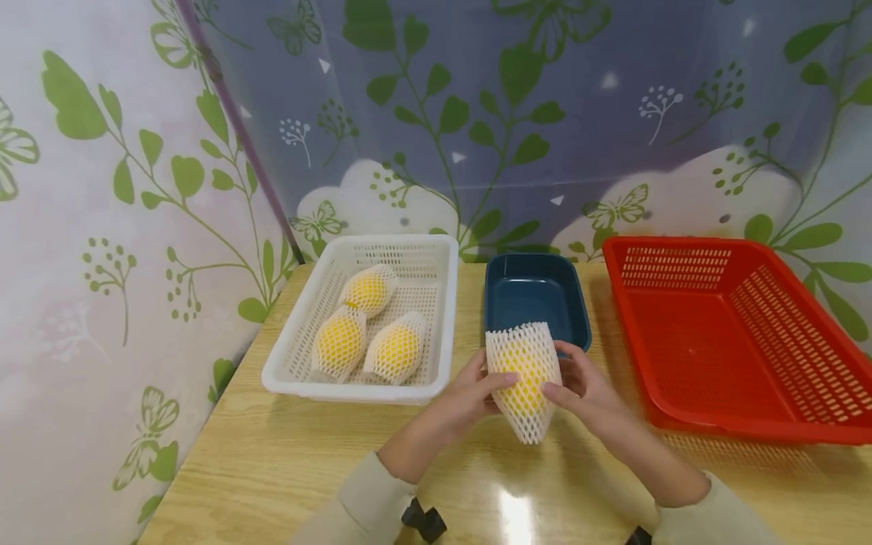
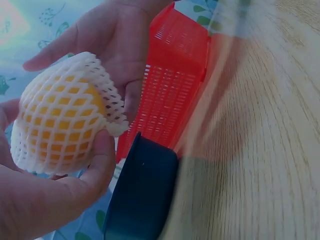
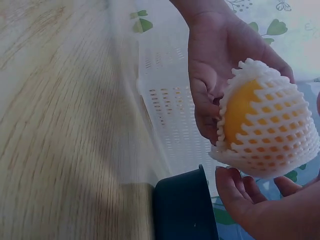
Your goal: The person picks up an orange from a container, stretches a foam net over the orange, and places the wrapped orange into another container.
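Both hands hold a yellow-orange fruit in a white foam net [image 1: 523,378] above the table's front part. My left hand [image 1: 470,390] grips its left side, thumb across the front of the net. From the right, my right hand [image 1: 589,386] holds it with the thumb at the front and fingers behind. The net's wide end points away from me and its narrow end toward me. In the right wrist view, bare fruit [image 3: 240,112] shows at the net's opening, where the left fingers [image 3: 207,112] curl at the rim. The fruit's exact kind is unclear.
A white basket [image 1: 446,318] at the left holds three more netted fruits [image 1: 395,350]. Behind the hands stands a dark blue tub [image 1: 534,299]. On the right is a large red basket [image 1: 695,341]. Patterned cloth [image 1: 436,113] hangs behind the wooden table [image 1: 286,469].
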`<state>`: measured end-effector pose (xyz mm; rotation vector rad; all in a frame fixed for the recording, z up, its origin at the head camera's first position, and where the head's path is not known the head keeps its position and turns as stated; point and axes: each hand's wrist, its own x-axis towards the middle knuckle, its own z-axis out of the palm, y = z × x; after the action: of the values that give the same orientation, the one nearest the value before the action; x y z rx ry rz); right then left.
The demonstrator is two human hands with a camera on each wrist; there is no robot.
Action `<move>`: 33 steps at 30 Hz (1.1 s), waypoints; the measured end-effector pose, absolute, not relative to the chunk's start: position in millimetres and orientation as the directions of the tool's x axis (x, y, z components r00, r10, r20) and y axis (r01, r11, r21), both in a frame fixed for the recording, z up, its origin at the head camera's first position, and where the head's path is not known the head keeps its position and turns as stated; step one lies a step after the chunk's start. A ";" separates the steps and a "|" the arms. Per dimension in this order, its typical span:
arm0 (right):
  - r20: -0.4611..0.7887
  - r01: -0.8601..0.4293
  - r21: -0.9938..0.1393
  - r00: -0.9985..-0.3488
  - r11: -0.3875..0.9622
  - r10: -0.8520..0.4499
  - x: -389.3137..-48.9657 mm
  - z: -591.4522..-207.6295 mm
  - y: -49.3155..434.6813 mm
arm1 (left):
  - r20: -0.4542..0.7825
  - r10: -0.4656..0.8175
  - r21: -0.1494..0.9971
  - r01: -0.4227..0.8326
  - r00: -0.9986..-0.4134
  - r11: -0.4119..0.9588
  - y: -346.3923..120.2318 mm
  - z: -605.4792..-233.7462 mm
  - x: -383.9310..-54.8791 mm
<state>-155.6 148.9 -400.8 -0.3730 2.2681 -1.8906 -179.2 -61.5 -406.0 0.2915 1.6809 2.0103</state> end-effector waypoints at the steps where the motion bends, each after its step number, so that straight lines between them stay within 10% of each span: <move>1: 0.034 -0.088 -0.980 -0.956 0.178 -0.291 -155.4 -400.9 148.1 | -0.152 0.511 0.967 -0.235 -0.846 -0.101 -61.8 -405.4 -179.5; 16: -0.056 0.027 -0.993 -0.962 0.114 -0.267 -152.7 -407.0 140.3 | -0.147 0.554 0.988 -0.142 -0.819 0.052 -66.4 -407.3 -180.5; 33: -0.134 0.110 -0.989 -0.942 0.095 -0.308 -156.0 -404.0 152.1 | -0.081 0.541 0.983 -0.155 -0.837 -0.093 -66.0 -414.5 -179.8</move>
<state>-156.0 152.1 -404.0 -0.1962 2.0704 -1.9165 -179.8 -66.0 -414.5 0.4191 1.7210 1.9788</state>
